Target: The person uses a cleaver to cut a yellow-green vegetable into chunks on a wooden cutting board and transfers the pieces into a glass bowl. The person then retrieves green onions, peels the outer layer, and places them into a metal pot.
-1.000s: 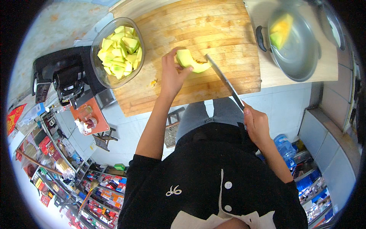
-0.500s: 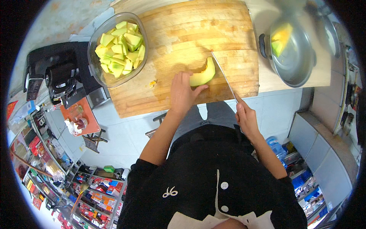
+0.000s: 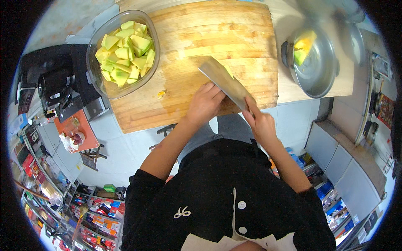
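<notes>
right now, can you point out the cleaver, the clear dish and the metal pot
Cleaver [image 3: 225, 83]: head view, the middle of its blade.
Clear dish [image 3: 110, 88]: head view, the bare inner wall nearest the person.
Metal pot [image 3: 317, 69]: head view, its bare inside.

Left: red-orange rectangular tabletop [image 3: 89, 139] bears a clear glass jar [image 3: 73, 121]; dark-framed folding stool [image 3: 91, 160] stands just beside it. Lower left: small bright-green box [image 3: 109, 188] sits near shelved red, orange and white packets [image 3: 102, 224]. Right: low pale-grey tiled structure [image 3: 351, 172]; translucent blue plastic bottle [image 3: 295, 158], partly hidden.
</notes>
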A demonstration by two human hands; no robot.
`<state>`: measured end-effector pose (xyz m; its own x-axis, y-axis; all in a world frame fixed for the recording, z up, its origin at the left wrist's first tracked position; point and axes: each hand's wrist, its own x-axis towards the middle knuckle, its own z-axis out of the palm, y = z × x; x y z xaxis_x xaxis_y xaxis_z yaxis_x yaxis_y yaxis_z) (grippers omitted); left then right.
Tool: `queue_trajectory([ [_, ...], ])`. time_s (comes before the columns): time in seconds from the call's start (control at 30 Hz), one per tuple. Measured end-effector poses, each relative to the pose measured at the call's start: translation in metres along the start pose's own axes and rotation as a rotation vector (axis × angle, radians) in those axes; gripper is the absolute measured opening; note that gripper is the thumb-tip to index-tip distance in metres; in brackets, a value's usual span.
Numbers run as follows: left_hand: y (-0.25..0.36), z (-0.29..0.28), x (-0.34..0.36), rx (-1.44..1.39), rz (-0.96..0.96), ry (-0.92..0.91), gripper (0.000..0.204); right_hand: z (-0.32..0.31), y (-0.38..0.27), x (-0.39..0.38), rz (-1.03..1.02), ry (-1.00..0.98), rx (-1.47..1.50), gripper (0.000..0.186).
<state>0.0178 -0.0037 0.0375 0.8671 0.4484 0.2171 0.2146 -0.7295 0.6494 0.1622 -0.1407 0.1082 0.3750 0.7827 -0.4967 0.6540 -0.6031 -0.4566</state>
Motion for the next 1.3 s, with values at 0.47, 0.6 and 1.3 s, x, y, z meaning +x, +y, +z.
queue_trajectory([
  [0.47,-0.002,0.009,-0.003,-0.065,-0.074,0.016,0.036,-0.020,-0.002,-0.036,0.070,-0.075,0.019,0.042],
  [0.6,-0.004,0.007,-0.002,-0.097,-0.092,-0.031,0.033,0.007,-0.001,0.014,-0.064,0.031,0.031,0.043],
  [1.3,-0.010,0.006,0.008,-0.108,-0.078,0.148,0.029,-0.007,-0.013,0.044,-0.084,-0.026,0.162,0.039],
])
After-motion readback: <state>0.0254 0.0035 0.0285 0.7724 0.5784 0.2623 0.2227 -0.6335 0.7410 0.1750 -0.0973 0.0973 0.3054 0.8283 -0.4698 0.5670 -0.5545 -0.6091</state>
